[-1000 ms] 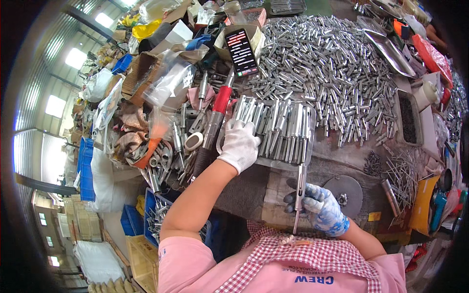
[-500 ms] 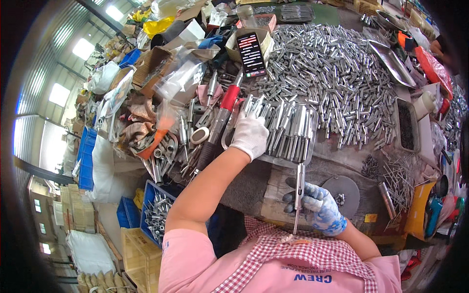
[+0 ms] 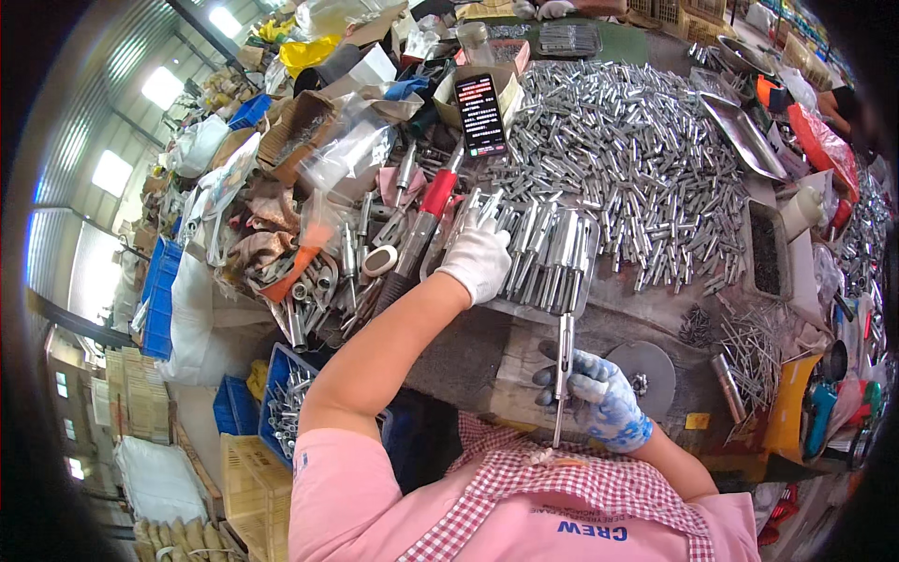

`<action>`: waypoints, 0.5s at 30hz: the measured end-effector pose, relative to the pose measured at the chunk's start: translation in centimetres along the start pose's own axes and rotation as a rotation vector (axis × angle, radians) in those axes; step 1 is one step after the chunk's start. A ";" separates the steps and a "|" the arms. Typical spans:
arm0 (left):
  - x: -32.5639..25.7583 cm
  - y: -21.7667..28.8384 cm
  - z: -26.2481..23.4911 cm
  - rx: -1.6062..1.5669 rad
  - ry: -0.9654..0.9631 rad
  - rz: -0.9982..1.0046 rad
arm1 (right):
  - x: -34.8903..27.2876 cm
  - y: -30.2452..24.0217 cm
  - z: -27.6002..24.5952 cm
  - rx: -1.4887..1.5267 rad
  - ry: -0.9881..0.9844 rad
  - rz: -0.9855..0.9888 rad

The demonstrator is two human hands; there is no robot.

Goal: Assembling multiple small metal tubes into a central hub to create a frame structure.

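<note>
My left hand [image 3: 478,258], in a white glove, is at the left end of a metal tray [image 3: 588,281]. Its bent fingers close on a slim metal tube [image 3: 490,206] among the parts there, its lower end hidden by the glove. Slotted metal tubes [image 3: 548,258] lie side by side in the rest of the tray. My right hand [image 3: 599,393], in a blue-and-white glove with dark fingertips, grips a slotted metal tube [image 3: 565,351] just in front of the tray. A thin rod [image 3: 559,421] runs down from this tube towards my checked apron.
A large heap of metal tubes [image 3: 627,159] spreads behind the tray. A phone [image 3: 479,114] stands propped at its left edge. A red-and-black tool [image 3: 435,194] lies left of my left hand. A grey disc [image 3: 646,370] is beside my right hand; thin rods [image 3: 749,351] lie farther right.
The whole view has shifted slightly. Both hands keep nearly the same places, the left at the tray's left end and the right around the slotted tube.
</note>
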State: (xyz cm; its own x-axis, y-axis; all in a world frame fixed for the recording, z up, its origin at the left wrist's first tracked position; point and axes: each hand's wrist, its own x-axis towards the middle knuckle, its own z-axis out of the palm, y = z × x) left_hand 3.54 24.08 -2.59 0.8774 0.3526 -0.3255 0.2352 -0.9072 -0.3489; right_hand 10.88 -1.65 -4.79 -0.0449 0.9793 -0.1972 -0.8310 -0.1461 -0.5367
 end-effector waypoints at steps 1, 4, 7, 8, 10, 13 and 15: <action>0.1 -0.1 -0.2 0.003 0.006 -0.004 | 0.0 0.1 -0.1 0.007 0.005 -0.003; 0.3 -0.2 -0.8 -0.001 -0.047 0.036 | -0.1 0.2 -0.1 0.016 0.004 -0.012; 0.5 -0.3 -0.7 0.010 -0.068 0.053 | 0.0 0.0 0.1 0.025 -0.001 -0.035; 0.5 -0.4 0.0 0.009 0.007 0.047 | 0.1 0.0 0.1 0.031 -0.005 -0.048; 0.2 -0.7 1.0 0.014 0.093 0.046 | 0.1 0.0 0.1 0.034 -0.011 -0.074; -0.6 -0.8 1.1 -0.010 0.197 0.114 | -0.1 0.2 -0.1 0.012 -0.044 -0.057; -1.2 -0.5 1.2 0.041 0.243 0.031 | 0.0 0.1 0.1 -0.009 -0.020 -0.048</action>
State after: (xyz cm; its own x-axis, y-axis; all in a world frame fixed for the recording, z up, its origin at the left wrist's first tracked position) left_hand 1.92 24.40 -3.08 0.9600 0.2542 -0.1172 0.1934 -0.9051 -0.3787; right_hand 10.73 -1.64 -4.82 -0.0165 0.9878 -0.1551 -0.8274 -0.1005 -0.5525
